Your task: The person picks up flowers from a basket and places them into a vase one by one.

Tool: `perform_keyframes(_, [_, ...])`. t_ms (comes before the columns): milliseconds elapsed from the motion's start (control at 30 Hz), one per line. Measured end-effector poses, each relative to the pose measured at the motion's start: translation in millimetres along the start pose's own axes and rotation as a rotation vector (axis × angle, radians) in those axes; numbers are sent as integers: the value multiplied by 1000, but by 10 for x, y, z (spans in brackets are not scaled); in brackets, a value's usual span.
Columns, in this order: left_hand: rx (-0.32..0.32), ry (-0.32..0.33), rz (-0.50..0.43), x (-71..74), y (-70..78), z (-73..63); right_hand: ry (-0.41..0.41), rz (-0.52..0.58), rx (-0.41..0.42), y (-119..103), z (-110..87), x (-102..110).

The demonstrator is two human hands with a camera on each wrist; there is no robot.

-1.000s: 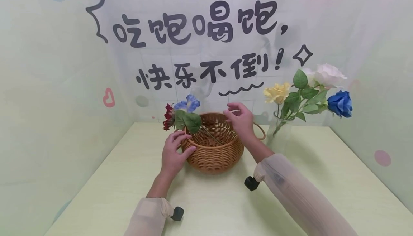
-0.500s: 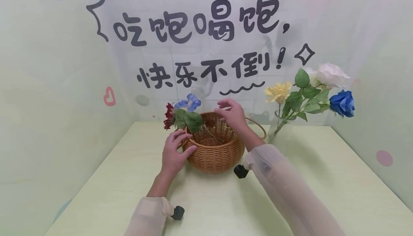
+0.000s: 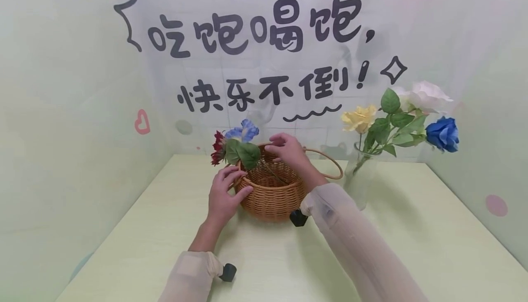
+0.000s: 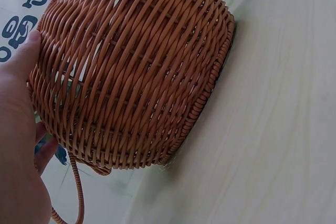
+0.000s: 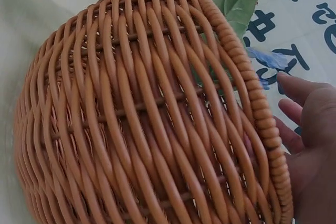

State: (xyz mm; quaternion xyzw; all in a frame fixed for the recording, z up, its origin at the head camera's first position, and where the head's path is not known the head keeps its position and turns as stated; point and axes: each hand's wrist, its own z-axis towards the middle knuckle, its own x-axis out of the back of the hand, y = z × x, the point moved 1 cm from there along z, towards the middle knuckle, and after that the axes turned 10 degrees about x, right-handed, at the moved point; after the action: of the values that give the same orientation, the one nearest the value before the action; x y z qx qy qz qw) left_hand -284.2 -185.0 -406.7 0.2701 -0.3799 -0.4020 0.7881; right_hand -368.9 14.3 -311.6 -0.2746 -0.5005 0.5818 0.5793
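Observation:
A round brown wicker basket [image 3: 270, 201] stands on the table in the head view. At its left rim my left hand [image 3: 222, 199] grips the basket, thumb against the outer weave in the left wrist view. My right hand [image 3: 288, 153] is over the right part of the opening, its fingers loosely bent and holding nothing. In the right wrist view the right hand [image 5: 315, 124] lies just past the woven rim. A light blue flower [image 3: 244, 131], a dark red flower [image 3: 217, 148] and green leaves [image 3: 249, 156] lean over the left rim. A thin stem runs down inside the basket.
To the right stands a clear glass vase [image 3: 360, 183]. It holds a yellow rose [image 3: 359, 118], a deep blue rose [image 3: 442, 134] and pale pink blooms [image 3: 429, 96]. The basket's looped handle [image 3: 336, 162] sticks out toward the vase. A printed cloth [image 3: 264, 63] hangs behind the table.
My right hand has moved left, from the basket's right rim to over its opening. The left hand, the basket and the flowers in it have hardly moved.

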Motion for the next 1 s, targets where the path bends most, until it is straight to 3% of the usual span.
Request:
perform_keyframes(167, [7,-13,-3,-20,23,-14,-53,-14,-29,60,-32,-40])
perform_keyframes(467, [-57,26,61,-6,29,18,-91,50,-55,135,-31,-64])
perform_keyframes(1000, [-34,10,71,-15,47,19,-149,167,-156,146,-40,-48])
